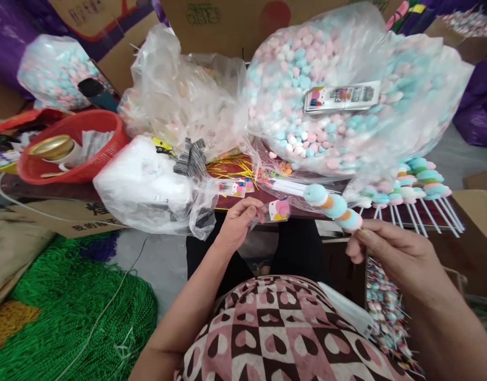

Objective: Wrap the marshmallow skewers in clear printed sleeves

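Note:
Between the thumb and fingers of my left hand [241,221] is a small clear plastic bag [278,209] with a pink and yellow print. My right hand [394,251] pinches the lower end of a marshmallow skewer [332,207], a row of blue, orange and pink pieces tilted up to the left. The skewer and the bag are apart. More marshmallow skewers [420,182] lie along the table edge at the right, their white sticks pointing toward me. White sticks [294,187] and yellow twist ties [237,168] lie just beyond my hands.
A big clear bag of pastel marshmallows [306,58] fills the back right, with a stack of printed cards [342,98] on it. A red basket [72,164] and a white plastic bag [148,185] stand left. Below right, a box holds wrapped skewers [389,312]. Green cord [88,307] covers the floor.

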The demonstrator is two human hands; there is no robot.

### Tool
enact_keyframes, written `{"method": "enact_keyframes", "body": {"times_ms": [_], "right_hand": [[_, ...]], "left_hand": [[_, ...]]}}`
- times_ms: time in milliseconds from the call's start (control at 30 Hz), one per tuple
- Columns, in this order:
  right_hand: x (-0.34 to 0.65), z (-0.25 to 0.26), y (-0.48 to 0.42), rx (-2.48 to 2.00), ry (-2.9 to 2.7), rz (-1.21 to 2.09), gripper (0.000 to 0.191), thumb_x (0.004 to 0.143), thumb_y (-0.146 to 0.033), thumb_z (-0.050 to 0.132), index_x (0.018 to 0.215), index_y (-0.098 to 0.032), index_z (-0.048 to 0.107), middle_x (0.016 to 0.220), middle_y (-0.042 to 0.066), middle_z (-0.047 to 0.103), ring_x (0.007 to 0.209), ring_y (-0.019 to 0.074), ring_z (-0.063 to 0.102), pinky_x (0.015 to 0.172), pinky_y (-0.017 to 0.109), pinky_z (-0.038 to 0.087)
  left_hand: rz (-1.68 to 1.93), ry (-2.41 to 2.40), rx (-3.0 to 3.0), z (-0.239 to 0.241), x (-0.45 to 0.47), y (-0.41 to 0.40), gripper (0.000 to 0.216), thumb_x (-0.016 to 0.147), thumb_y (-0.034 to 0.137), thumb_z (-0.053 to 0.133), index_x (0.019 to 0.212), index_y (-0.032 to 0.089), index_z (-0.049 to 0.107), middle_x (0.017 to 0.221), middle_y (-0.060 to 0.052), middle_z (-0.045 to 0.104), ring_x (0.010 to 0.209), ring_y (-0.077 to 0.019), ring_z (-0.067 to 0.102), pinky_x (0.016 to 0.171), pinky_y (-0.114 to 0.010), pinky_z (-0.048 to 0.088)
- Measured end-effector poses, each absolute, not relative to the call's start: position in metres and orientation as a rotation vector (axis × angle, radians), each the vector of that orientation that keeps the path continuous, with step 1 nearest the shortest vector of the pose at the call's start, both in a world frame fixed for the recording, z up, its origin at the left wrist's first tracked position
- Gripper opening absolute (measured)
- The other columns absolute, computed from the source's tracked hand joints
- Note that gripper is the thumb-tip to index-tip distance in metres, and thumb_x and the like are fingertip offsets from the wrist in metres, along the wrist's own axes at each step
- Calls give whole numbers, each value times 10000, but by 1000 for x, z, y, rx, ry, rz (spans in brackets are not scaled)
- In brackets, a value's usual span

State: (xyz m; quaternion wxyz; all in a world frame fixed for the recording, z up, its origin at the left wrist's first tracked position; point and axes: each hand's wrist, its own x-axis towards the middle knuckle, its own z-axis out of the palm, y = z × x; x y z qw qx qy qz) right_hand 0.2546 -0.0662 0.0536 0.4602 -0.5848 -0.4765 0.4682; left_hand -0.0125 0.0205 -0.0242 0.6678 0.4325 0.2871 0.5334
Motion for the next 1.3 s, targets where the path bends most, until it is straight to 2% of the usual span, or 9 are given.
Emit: {"method": "enact_keyframes", "body": {"times_ms": [300, 500, 633, 800, 867, 967, 1067, 1167, 1300], "right_hand": [[261, 52, -73, -1501, -1430, 1112, 300, 835, -508, 662, 892, -225, 744, 538, 25, 633, 447, 164, 581, 419, 290, 505], [276, 46, -71, -1555, -1632, 1013, 333, 877, -518, 602, 948, -236, 763, 538, 31, 635, 444, 153, 581, 418, 265, 485], [282, 47, -71, -1614, -1632, 963, 395, 825, -580, 642, 954, -234, 781, 554, 42, 659, 461, 158, 595, 436, 269, 498], [280, 49, -71, -1675, -1409, 992, 454, 696, -621, 748, 919, -227, 793, 695, 81, 736, 562, 188, 657, 519, 302, 568], [280, 49, -70, -1701, -1345, 978, 435, 677, -596, 777, 901, -223, 789, 690, 78, 725, 556, 181, 641, 511, 294, 557], [278, 48, -67, -1651, -1198, 989, 320, 729, -506, 778, 881, -225, 760, 689, 60, 700, 516, 149, 595, 474, 271, 508], [264, 46, -61, -1452, -1055, 1084, 195, 802, -414, 739, 864, -231, 712, 816, 57, 721, 530, 127, 592, 481, 262, 481], [238, 40, -53, -1285, -1086, 1113, 162, 862, -384, 678, 935, -240, 684, 947, 52, 730, 575, 118, 602, 507, 258, 478], [212, 33, -44, -1271, -1213, 1153, 215, 898, -431, 615, 963, -231, 658, 652, -3, 653, 556, 141, 579, 499, 258, 451]], "left_hand": [[1178, 705, 989, -24, -9, 20, 272, 752, 452, 757, 804, 197, 679, 839, -3, 640, 637, -84, 569, 654, -259, 478], [1144, 701, 1110, -25, -13, 21, 256, 816, 445, 690, 805, 190, 674, 789, -2, 611, 640, -99, 579, 668, -267, 474], [1064, 796, 1233, -20, -15, 21, 260, 836, 441, 665, 844, 182, 685, 767, -5, 611, 673, -107, 572, 681, -258, 465], [1004, 943, 1352, -9, -18, 18, 247, 870, 413, 623, 902, 176, 685, 736, 5, 614, 650, -93, 541, 651, -235, 445], [1032, 978, 1378, -7, -21, 17, 237, 872, 405, 620, 914, 180, 683, 724, 9, 606, 632, -88, 534, 635, -230, 440], [1056, 998, 1352, -6, -23, 17, 238, 860, 410, 634, 914, 182, 678, 692, 15, 591, 612, -86, 528, 619, -227, 440], [1020, 960, 1287, -8, -18, 15, 260, 849, 429, 644, 892, 174, 669, 670, 14, 592, 602, -89, 533, 607, -226, 440], [971, 906, 1259, -10, -9, 10, 265, 841, 431, 654, 881, 170, 665, 680, 12, 600, 603, -89, 535, 606, -227, 439], [934, 891, 1244, -11, -1, 5, 245, 853, 417, 642, 886, 175, 664, 680, 18, 591, 603, -86, 528, 608, -228, 428]]}}
